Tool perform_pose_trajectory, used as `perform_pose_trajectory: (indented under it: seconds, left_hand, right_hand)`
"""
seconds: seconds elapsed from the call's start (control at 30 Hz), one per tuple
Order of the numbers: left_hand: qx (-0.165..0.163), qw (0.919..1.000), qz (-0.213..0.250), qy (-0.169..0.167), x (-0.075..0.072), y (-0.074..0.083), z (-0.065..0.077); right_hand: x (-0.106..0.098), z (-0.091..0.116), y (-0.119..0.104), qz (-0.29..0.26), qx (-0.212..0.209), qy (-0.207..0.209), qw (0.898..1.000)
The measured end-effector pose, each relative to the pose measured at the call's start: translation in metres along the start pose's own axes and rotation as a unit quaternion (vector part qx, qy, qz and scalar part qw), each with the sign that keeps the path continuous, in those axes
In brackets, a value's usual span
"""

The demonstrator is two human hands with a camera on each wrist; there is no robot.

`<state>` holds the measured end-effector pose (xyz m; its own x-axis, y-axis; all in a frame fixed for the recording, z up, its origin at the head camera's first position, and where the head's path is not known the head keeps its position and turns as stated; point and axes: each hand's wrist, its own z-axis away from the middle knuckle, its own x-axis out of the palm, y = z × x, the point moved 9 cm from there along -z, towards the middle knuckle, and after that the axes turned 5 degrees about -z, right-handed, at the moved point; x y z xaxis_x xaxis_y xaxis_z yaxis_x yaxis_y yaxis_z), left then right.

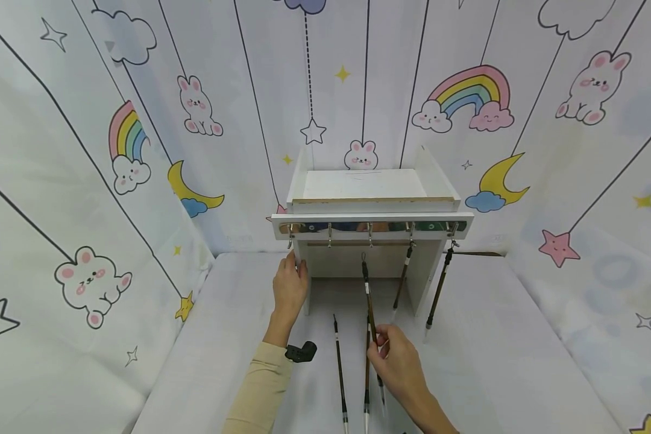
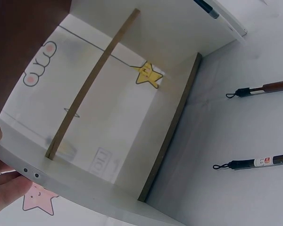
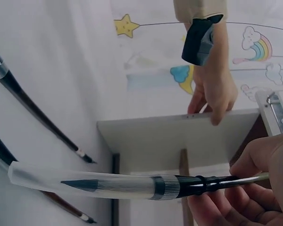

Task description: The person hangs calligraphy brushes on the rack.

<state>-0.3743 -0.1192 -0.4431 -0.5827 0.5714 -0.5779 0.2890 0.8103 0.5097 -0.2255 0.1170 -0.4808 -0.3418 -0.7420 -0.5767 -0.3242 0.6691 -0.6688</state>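
Note:
My left hand grips the left side panel of a white shelf rack, its thumb and fingers on either side of the panel's edge. My right hand pinches a calligraphy brush by its dark handle. The loop end of this brush points up, just below the middle hook of the rack's rail. A clear cap covers its dark bristle tip in the right wrist view. Two more brushes, one farther inward and one at the right end, hang from hooks with tips down.
Two brushes, a left one and a brown-handled one, lie on the white tabletop before the rack. Two hooks on the left of the rail carry nothing. A cartoon-printed curtain surrounds the table.

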Motion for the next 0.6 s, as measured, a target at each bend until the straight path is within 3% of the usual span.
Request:
perform_pose_trajectory:
  seconds: [0.6]
  left_hand:
    - [0.002, 1.0000, -0.001, 0.002, 0.001, -0.001, 0.000]
  right_hand:
    - [-0.019, -0.004, -0.020, -0.022, -0.050, 0.044, 0.998]
